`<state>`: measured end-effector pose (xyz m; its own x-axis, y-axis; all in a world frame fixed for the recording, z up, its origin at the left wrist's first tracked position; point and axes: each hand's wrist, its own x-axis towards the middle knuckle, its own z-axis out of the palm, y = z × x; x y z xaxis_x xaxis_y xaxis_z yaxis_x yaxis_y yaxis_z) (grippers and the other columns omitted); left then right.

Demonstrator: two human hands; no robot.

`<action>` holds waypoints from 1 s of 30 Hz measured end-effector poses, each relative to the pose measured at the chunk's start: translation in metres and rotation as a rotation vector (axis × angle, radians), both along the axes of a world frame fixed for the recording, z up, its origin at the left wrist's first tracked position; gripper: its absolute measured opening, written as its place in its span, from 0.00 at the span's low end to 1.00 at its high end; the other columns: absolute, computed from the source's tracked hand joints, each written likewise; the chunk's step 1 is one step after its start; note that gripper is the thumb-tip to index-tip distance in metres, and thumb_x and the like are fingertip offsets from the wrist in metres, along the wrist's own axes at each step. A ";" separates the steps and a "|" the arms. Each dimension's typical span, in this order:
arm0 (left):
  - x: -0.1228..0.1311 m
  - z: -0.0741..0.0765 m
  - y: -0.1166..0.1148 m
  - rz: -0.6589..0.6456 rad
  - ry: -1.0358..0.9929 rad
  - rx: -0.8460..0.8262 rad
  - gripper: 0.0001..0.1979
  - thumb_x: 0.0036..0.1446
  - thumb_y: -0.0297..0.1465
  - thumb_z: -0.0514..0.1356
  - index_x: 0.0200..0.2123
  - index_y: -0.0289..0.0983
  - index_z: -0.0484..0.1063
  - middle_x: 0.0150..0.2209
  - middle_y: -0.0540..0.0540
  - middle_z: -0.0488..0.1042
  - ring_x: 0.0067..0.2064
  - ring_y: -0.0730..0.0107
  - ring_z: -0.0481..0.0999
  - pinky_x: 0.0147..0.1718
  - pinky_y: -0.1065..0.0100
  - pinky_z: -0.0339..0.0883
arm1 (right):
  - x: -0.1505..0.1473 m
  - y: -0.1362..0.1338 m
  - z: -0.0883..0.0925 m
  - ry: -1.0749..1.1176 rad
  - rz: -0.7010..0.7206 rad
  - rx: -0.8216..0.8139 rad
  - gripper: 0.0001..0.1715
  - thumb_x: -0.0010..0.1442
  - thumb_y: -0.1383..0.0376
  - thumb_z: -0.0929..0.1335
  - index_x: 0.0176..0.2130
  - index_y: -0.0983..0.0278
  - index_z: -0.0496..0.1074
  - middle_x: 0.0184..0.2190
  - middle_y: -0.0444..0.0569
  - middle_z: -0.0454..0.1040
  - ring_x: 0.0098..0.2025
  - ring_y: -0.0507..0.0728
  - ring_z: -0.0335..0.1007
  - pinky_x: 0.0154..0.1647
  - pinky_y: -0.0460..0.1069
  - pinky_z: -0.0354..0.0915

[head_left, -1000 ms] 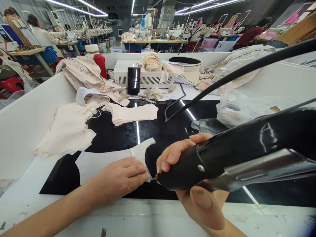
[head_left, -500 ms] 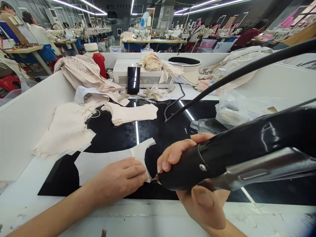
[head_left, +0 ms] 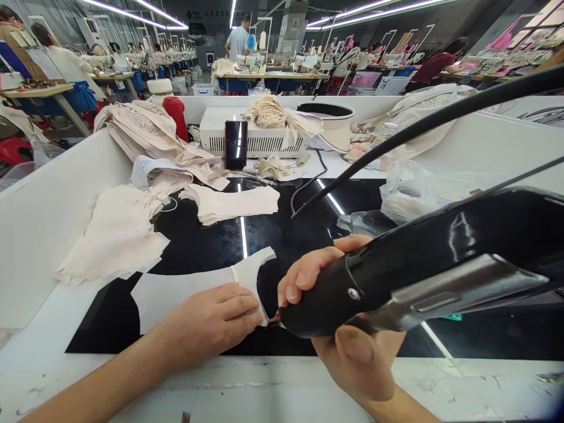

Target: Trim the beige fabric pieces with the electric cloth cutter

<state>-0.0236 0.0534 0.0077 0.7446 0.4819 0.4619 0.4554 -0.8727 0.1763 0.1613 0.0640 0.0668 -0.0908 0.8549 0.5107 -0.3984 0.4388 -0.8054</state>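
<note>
A black hand-held tool (head_left: pixel 409 270) with a metal lever is gripped in my right hand (head_left: pixel 348 346), fingers over its top and thumb beneath. Its thin tip reaches the edge of a white fabric piece (head_left: pixel 176 288) on the black glossy sheet (head_left: pixel 202 244). My left hand (head_left: pixel 220 317) presses on that piece close to the tip, its fingers together; whether it pinches the fabric is hard to tell. A stack of cream cut pieces (head_left: pixel 247 202) lies behind, and more cream pieces (head_left: pixel 110 235) are at the left.
A black cable (head_left: pixel 396 129) arches over the right side. Behind stand a phone (head_left: pixel 235 145), a vented white box (head_left: pixel 268 144), a red bottle (head_left: pixel 175 117) and a round container (head_left: pixel 335 126). Plastic bags (head_left: pixel 405 191) lie right. People sit at sewing machines beyond; one person (head_left: pixel 238 40) stands.
The rear of the black tool has swung slightly downward and left, with its tip still at the fabric edge. My left hand keeps its place. A standing person has become visible in the background.
</note>
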 end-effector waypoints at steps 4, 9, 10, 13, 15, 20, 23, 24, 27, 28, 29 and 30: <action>-0.003 -0.003 -0.001 0.013 0.011 -0.014 0.09 0.70 0.24 0.54 0.48 0.32 0.72 0.44 0.41 0.78 0.50 0.65 0.79 0.60 0.60 0.69 | -0.001 -0.001 0.002 -0.004 -0.020 -0.029 0.28 0.57 0.52 0.75 0.51 0.53 0.63 0.31 0.42 0.70 0.28 0.55 0.66 0.26 0.53 0.67; -0.003 -0.007 -0.004 0.007 0.021 -0.009 0.09 0.70 0.24 0.53 0.49 0.32 0.72 0.46 0.41 0.78 0.50 0.64 0.79 0.61 0.58 0.68 | -0.004 0.001 0.000 0.050 -0.014 -0.016 0.27 0.57 0.54 0.76 0.51 0.54 0.65 0.32 0.43 0.70 0.28 0.55 0.66 0.26 0.52 0.66; -0.003 -0.007 -0.004 0.005 0.025 -0.022 0.09 0.70 0.24 0.53 0.50 0.32 0.71 0.47 0.41 0.78 0.50 0.64 0.78 0.61 0.58 0.67 | -0.004 0.001 0.000 0.061 -0.009 -0.002 0.26 0.58 0.55 0.75 0.52 0.54 0.65 0.32 0.43 0.70 0.28 0.55 0.66 0.26 0.52 0.66; -0.001 -0.005 -0.004 0.006 0.023 -0.056 0.11 0.71 0.24 0.52 0.51 0.33 0.71 0.48 0.41 0.78 0.53 0.64 0.78 0.62 0.57 0.66 | -0.005 0.002 -0.003 0.061 -0.009 0.019 0.25 0.59 0.55 0.75 0.52 0.54 0.65 0.32 0.44 0.70 0.28 0.55 0.66 0.26 0.53 0.66; -0.001 -0.004 -0.004 0.005 0.017 -0.057 0.11 0.71 0.24 0.52 0.51 0.33 0.71 0.47 0.41 0.78 0.52 0.64 0.78 0.61 0.57 0.67 | -0.005 0.002 -0.004 0.053 -0.020 0.027 0.25 0.59 0.55 0.74 0.52 0.54 0.65 0.32 0.44 0.70 0.27 0.55 0.66 0.25 0.53 0.67; 0.001 -0.002 -0.003 -0.001 0.003 -0.030 0.10 0.71 0.24 0.52 0.50 0.32 0.71 0.47 0.41 0.79 0.51 0.65 0.79 0.62 0.58 0.66 | -0.004 0.002 -0.004 0.050 -0.013 0.032 0.25 0.60 0.55 0.74 0.53 0.54 0.65 0.32 0.44 0.70 0.27 0.55 0.65 0.24 0.52 0.65; 0.001 -0.002 -0.002 -0.002 -0.006 -0.026 0.10 0.70 0.24 0.53 0.49 0.31 0.72 0.47 0.41 0.79 0.50 0.65 0.79 0.62 0.59 0.66 | -0.005 0.002 -0.004 0.061 -0.001 0.022 0.25 0.60 0.55 0.74 0.53 0.53 0.65 0.32 0.44 0.70 0.28 0.55 0.65 0.25 0.52 0.66; 0.001 -0.002 -0.002 -0.002 -0.010 -0.025 0.09 0.70 0.24 0.53 0.49 0.31 0.72 0.47 0.41 0.79 0.50 0.64 0.78 0.62 0.59 0.66 | -0.005 0.002 -0.003 0.066 0.003 0.022 0.26 0.59 0.56 0.75 0.53 0.53 0.65 0.32 0.44 0.70 0.28 0.55 0.65 0.25 0.52 0.66; 0.001 -0.003 -0.003 -0.001 -0.013 -0.026 0.10 0.70 0.24 0.53 0.50 0.31 0.72 0.47 0.41 0.79 0.50 0.64 0.78 0.62 0.59 0.66 | -0.005 0.002 -0.004 0.074 0.014 0.034 0.24 0.61 0.58 0.74 0.53 0.54 0.65 0.33 0.44 0.71 0.28 0.55 0.66 0.26 0.52 0.66; 0.001 -0.003 -0.003 -0.001 -0.007 -0.029 0.10 0.70 0.24 0.53 0.50 0.31 0.72 0.47 0.41 0.79 0.50 0.65 0.79 0.62 0.58 0.66 | -0.005 0.002 -0.004 0.074 0.017 0.038 0.23 0.61 0.59 0.73 0.53 0.54 0.65 0.33 0.45 0.71 0.28 0.55 0.66 0.26 0.52 0.67; 0.000 -0.003 -0.003 -0.001 0.000 -0.033 0.10 0.70 0.24 0.53 0.50 0.31 0.72 0.46 0.41 0.79 0.50 0.65 0.79 0.62 0.58 0.66 | -0.005 0.002 -0.004 0.071 0.020 0.041 0.22 0.62 0.61 0.73 0.53 0.54 0.65 0.33 0.45 0.71 0.28 0.55 0.66 0.26 0.52 0.67; 0.000 -0.003 -0.003 -0.002 0.006 -0.037 0.10 0.71 0.24 0.53 0.50 0.31 0.72 0.47 0.41 0.79 0.50 0.65 0.79 0.61 0.58 0.67 | -0.004 0.001 -0.004 0.068 0.021 0.041 0.21 0.62 0.61 0.72 0.53 0.55 0.65 0.33 0.45 0.71 0.29 0.55 0.67 0.27 0.53 0.67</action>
<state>-0.0234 0.0504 0.0050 0.7482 0.4972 0.4394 0.4548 -0.8665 0.2060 0.1569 0.0654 0.0626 -0.0722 0.8313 0.5511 -0.4615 0.4620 -0.7574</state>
